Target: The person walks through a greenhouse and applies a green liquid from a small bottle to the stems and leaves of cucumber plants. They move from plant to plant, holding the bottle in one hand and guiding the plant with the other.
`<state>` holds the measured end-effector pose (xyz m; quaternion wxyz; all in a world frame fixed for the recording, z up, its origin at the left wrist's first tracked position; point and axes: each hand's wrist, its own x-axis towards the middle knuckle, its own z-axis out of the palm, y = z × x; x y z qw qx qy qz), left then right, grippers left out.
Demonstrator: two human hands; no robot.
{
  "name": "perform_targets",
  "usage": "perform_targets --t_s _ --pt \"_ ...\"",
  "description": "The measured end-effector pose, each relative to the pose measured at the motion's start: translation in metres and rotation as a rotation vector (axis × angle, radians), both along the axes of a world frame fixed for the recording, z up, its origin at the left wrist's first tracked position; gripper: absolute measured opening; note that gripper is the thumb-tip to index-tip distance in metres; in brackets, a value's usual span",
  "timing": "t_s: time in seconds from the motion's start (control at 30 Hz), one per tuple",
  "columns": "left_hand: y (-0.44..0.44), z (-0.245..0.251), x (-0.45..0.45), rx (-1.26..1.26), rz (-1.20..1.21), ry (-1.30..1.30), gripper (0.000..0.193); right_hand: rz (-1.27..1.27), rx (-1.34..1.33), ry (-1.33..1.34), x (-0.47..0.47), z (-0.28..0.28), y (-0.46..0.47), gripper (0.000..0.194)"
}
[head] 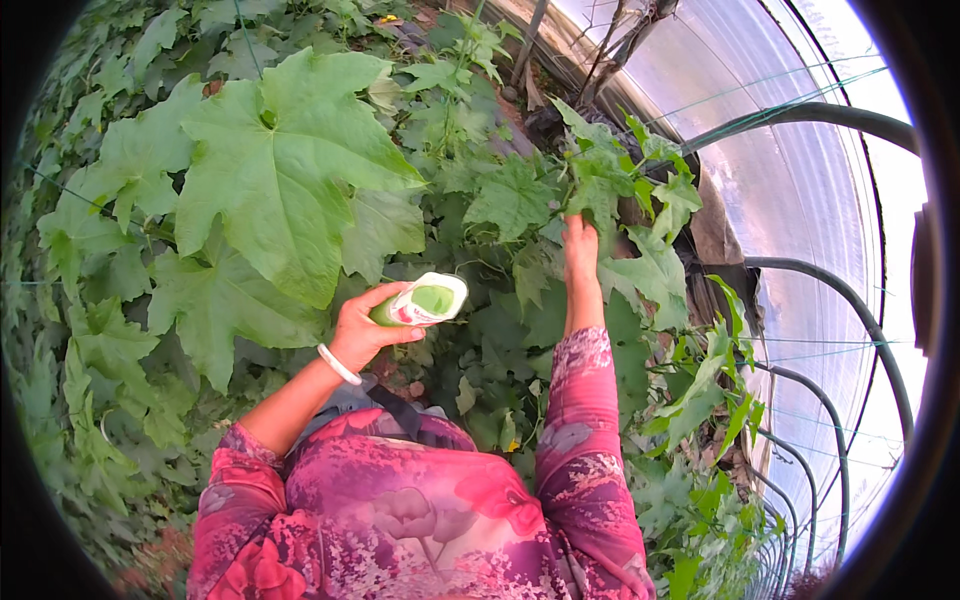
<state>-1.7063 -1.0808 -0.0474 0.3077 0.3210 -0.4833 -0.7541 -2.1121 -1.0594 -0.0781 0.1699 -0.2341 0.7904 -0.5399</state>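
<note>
My left hand [360, 324] grips a small plastic cup [411, 307] with a white rim and red printing, tilted in front of my chest. Green liquid [433, 300] shows through its opening. Further out, my right hand [580, 244] reaches among lobed vine leaves [600, 180]. Leaves cover its fingertips, so whether they pinch a stem or flower is hidden. A broad lobed leaf [277, 157] spreads above and left of the cup, closer to the camera than the foliage beneath.
Dense vine foliage [97, 247] fills the left side. On the right, curved tunnel hoops [832, 285] carry clear plastic sheeting [780, 210]. Thin green strings [817, 341] cross between plants and hoops. A wooden post [529, 45] and woody stems [626, 49] stand at the far edge.
</note>
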Motion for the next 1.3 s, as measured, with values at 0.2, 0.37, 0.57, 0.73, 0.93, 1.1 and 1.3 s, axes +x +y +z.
perform_targets --t_s 0.2,0.37,0.57,0.73,0.93,1.1,1.3 --pt "-0.003 0.001 -0.03 -0.026 -0.066 0.017 0.067 0.073 -0.243 -0.179 -0.009 -0.026 -0.005 0.039" --pt "-0.001 0.0 -0.067 -0.165 -0.169 0.028 0.066 0.001 -0.158 -0.08 0.013 0.009 0.048 0.044" --pt "0.015 0.004 -0.109 -0.17 -0.27 0.089 0.067 -0.037 0.079 -0.012 0.055 0.095 0.132 0.044" --pt "0.035 -0.004 -0.121 -0.139 -0.352 0.053 0.067 0.028 -0.136 -0.18 0.07 0.126 0.187 0.038" --pt "0.045 -0.016 -0.12 -0.148 -0.345 0.024 0.067 0.14 -0.322 -0.358 0.072 0.124 0.215 0.033" --pt "0.044 -0.015 -0.125 -0.121 -0.302 0.058 0.07 0.244 -0.309 -0.348 0.08 0.126 0.212 0.036" --pt "0.041 -0.002 -0.118 -0.237 -0.259 0.041 0.07 0.305 -0.224 -0.264 0.087 0.134 0.201 0.038"
